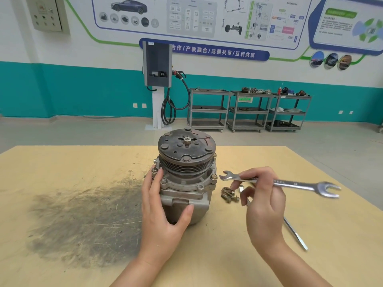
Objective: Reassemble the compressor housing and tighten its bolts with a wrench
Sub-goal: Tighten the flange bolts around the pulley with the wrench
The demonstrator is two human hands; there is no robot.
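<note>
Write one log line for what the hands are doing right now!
left hand holds compressor upright | right hand holds wrench off bolts | loose bolts on table

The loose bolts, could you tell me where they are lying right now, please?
In the head view, the loose bolts lie on the table just right of the compressor, below the wrench held in the right hand.

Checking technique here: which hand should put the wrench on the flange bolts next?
Right. The right hand already grips the wrench beside the compressor, while the left hand steadies its body.
</note>
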